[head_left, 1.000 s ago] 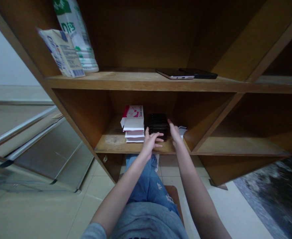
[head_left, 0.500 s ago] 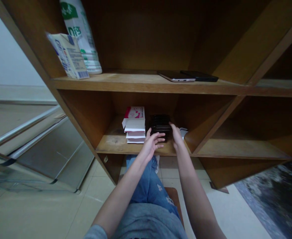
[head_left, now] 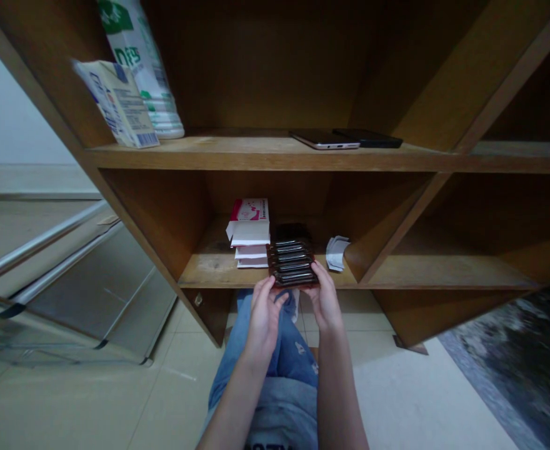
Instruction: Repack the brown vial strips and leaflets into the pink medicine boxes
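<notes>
A dark brown plastic tray of glossy vials (head_left: 292, 264), several lying crosswise in a row, is tilted toward me at the front of the lower shelf. My left hand (head_left: 264, 315) grips its near left corner, thumb on top. On the near right corner, my right hand (head_left: 325, 297) closes with its thumb on the edge and fingers beneath. Behind the tray sits something dark (head_left: 294, 232), too dim to make out. Just left of it, white and pink cardboard boxes (head_left: 250, 234) are stacked, the top one with its end flap open.
Folded white paper slips (head_left: 336, 253) lie to the right on the lower shelf (head_left: 214, 262). Above, the upper shelf (head_left: 237, 145) holds a phone (head_left: 324, 140), a flat black item (head_left: 371, 138), a carton (head_left: 121, 103) and a white-green bottle (head_left: 150, 75). A metal-framed rack (head_left: 92, 275) stands at left.
Both hands have drawn the vial tray toward me to the shelf's front edge, tilting it so its rows show. My left hand has closed on its corner. The paper slips are now uncovered.
</notes>
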### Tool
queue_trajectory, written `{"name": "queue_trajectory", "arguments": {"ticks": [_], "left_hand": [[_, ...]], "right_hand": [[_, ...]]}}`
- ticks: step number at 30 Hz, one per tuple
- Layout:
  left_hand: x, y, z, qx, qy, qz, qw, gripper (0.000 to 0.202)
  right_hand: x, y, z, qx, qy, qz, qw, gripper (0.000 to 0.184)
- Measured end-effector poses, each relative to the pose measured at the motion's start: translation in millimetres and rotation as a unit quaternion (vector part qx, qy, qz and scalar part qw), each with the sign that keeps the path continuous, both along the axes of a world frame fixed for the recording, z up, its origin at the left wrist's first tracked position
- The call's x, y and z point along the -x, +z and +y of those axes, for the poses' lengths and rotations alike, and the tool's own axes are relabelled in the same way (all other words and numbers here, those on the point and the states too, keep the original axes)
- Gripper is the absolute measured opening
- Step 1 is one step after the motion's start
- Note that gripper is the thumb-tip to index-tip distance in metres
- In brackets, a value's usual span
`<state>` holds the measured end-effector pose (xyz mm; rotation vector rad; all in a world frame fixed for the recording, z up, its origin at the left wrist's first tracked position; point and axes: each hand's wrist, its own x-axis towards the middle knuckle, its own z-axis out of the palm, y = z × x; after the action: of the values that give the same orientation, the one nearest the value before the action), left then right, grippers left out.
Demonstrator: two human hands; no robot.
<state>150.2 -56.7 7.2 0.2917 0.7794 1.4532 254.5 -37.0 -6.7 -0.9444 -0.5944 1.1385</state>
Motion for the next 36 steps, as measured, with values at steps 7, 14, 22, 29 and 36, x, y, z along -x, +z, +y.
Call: {"name": "queue_trajectory", "arguments": {"ticks": [7,14,22,29,36], "left_hand": [[24,-8.0,8,-0.013,0.070,0.119,0.990,0.027],[31,-14.7,6,-0.050,0.063,0.209,0.975,0.038],[39,-11.7,9,-0.125,0.044,0.244,0.961,0.049],[51,-22.0,16,-0.158,0.054,0.317,0.934,0.049],[58,-20.6,18,-0.230,0.126,0.386,0.884,0.044]], "right_hand": [[19,-12.1,9,-0.015,0.077,-0.016,0.997,0.042],[17,-6.7,5,-0.037,0.090,-0.008,0.995,0.037],[22,-6.2,-1,-0.063,0.115,-0.049,0.990,0.067],[29,-15.0,0,-0.155,0.071,-0.154,0.973,0.067],[34,-10.5,-2,-0.270,0.023,-0.324,0.906,0.051]]}}
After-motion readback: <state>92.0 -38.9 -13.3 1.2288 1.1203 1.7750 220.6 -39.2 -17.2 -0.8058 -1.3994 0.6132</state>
